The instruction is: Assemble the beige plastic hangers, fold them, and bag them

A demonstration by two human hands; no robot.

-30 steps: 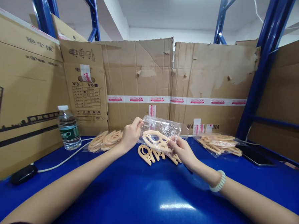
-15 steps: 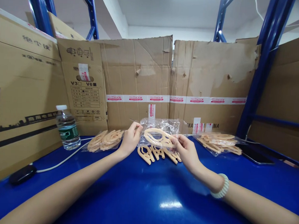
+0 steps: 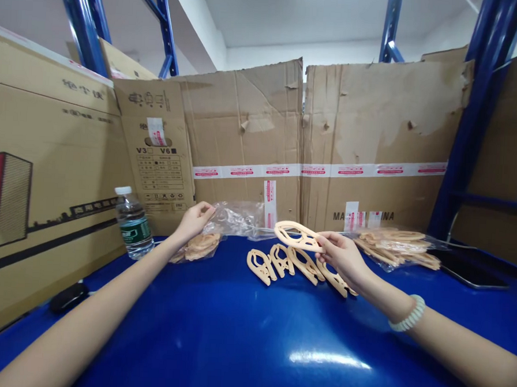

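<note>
Between the fingertips of my left hand [image 3: 197, 218] is the edge of a clear plastic bag [image 3: 240, 215], which hangs limp to the right. My right hand [image 3: 340, 252] pinches one end of a beige folding hanger [image 3: 297, 236], folded into a loop and clear of the bag. Below it, several more folded beige hangers [image 3: 259, 266] lie in a row on the blue table. A bagged bunch of hangers [image 3: 199, 247] rests partly behind my left forearm. Right of my right hand sits another bagged pile of hangers [image 3: 392, 245].
A water bottle [image 3: 134, 224] and a black mouse [image 3: 69, 297] are at the left. A dark phone [image 3: 471, 269] lies at the right. Cardboard panels [image 3: 244, 135] wall off the back of the blue table [image 3: 242, 343], between blue rack posts [image 3: 470, 129].
The bag has moved left with my left hand, away from the hanger. My right hand has shifted right with the hanger, now out of the bag. The camera view has turned slightly.
</note>
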